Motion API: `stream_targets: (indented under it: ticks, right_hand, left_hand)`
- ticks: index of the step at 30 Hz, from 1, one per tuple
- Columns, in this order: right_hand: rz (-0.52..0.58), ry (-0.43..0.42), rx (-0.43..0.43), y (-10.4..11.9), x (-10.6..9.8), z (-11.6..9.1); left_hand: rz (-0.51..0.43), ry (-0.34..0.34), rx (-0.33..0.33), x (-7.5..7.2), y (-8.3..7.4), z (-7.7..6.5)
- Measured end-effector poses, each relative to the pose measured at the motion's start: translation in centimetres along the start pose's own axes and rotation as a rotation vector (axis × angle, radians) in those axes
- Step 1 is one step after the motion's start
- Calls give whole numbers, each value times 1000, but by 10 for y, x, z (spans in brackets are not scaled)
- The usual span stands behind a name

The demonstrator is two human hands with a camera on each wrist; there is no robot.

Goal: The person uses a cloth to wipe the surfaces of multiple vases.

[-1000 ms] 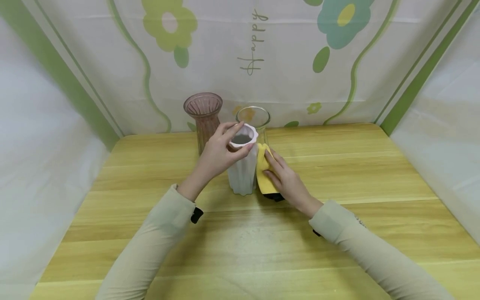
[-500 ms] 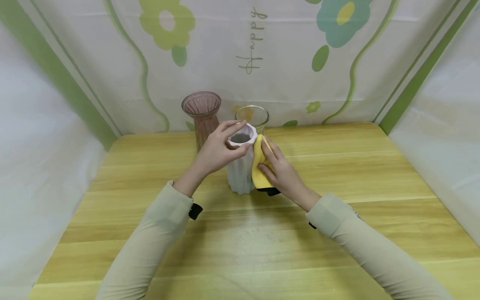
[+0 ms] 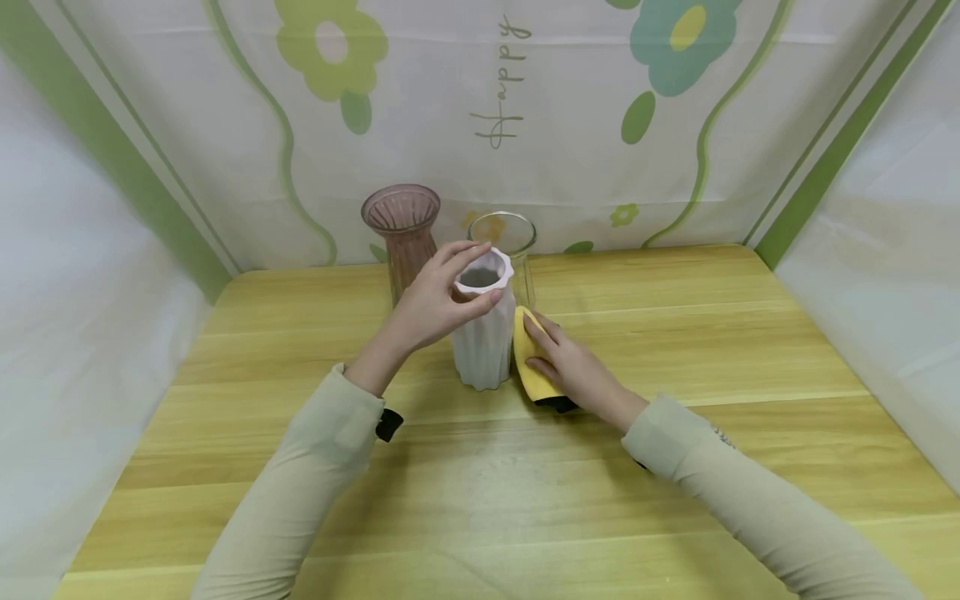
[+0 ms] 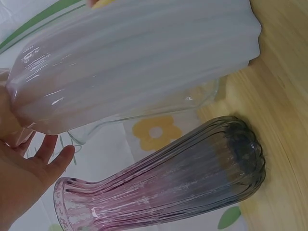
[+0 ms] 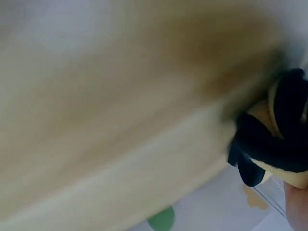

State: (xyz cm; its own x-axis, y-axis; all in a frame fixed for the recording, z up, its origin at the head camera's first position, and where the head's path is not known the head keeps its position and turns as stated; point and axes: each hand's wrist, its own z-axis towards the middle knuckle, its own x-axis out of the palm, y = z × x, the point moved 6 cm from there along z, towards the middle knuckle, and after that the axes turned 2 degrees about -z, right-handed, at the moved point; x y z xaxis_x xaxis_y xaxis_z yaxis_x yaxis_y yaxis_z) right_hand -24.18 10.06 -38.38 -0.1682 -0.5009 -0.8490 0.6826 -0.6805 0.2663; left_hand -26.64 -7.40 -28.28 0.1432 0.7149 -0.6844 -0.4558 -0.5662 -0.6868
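Note:
A white vase (image 3: 483, 346) with a scalloped rim and fluted sides stands upright on the table. My left hand (image 3: 435, 304) grips it at the rim, thumb on the near side and fingers over the far side. On the vase's right, my right hand (image 3: 581, 371) holds a folded yellow cloth (image 3: 531, 367) with black on its lower edge, close beside the vase's wall. The left wrist view shows the white vase (image 4: 134, 57) at close range, fingers around its mouth. Dark folds of the cloth (image 5: 262, 139) bunch up in the blurred right wrist view.
Behind the left hand stands a purple ribbed glass vase (image 3: 408, 250). A clear glass vase (image 3: 528, 279) is just behind the white one, partly hidden by it. The wooden table (image 3: 480, 500) ends at a white flowered backdrop (image 3: 555, 167), with white sheets at both sides.
The right hand and cloth first rose along the white vase's right side, then came down lower than before. The left hand keeps its grip at the rim.

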Motion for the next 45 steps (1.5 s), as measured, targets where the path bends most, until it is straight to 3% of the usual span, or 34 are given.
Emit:
stream_targets:
  ticks: [3, 6, 14, 17, 22, 26, 37, 45]
  right_hand:
    - [17, 24, 16, -5, 5, -4]
    - [68, -5, 32, -6, 4, -5]
    - [117, -146, 19, 5, -15, 5]
    - [105, -221, -1, 12, -25, 11]
    - [113, -280, -37, 24, -37, 21]
    - [117, -256, -24, 27, -37, 27]
    - [104, -215, -24, 19, -25, 21]
    - [11, 0, 75, 2, 3, 1]
  left_hand:
    - [26, -11, -2, 0, 0, 0]
    - [66, -41, -3, 0, 0, -1]
    - [98, -102, 31, -6, -4, -2]
    - [103, -81, 32, -9, -5, -2]
    - [82, 15, 41, -7, -6, -2]
    - [46, 56, 54, -3, -5, -3]
    - [75, -5, 89, -2, -4, -4]
    - [104, -47, 62, -1, -3, -4]
